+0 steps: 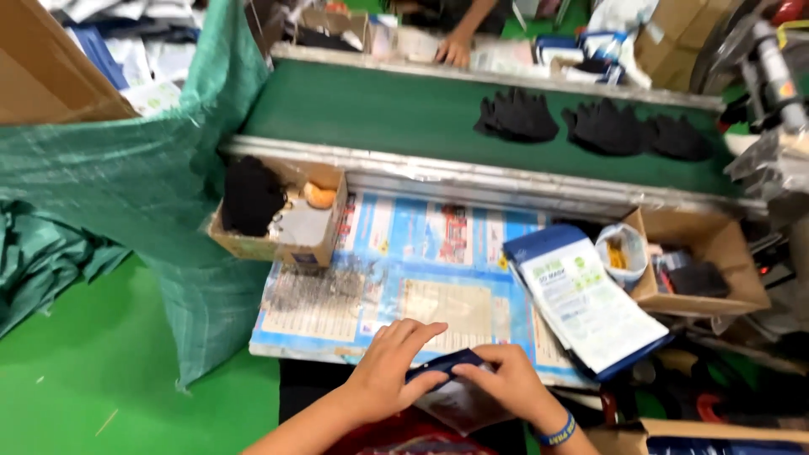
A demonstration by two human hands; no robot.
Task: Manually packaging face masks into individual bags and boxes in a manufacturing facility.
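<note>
Both my hands are at the near edge of the work surface, holding a flat packet (459,396) with a dark blue top and a white printed face. My left hand (389,369) pinches its blue upper edge from the left. My right hand (511,383), with a blue wristband, grips the same edge from the right. A stack of similar blue-and-white packets (590,307) lies just to the right on the blue printed sheet (404,278) that covers the surface.
A green conveyor belt (379,105) carries three piles of black gloves (517,115). A cardboard box (282,215) with black fabric stands at left, another box (708,270) at right. A green woven sack (143,185) hangs left. Another person's hand (455,49) works across the belt.
</note>
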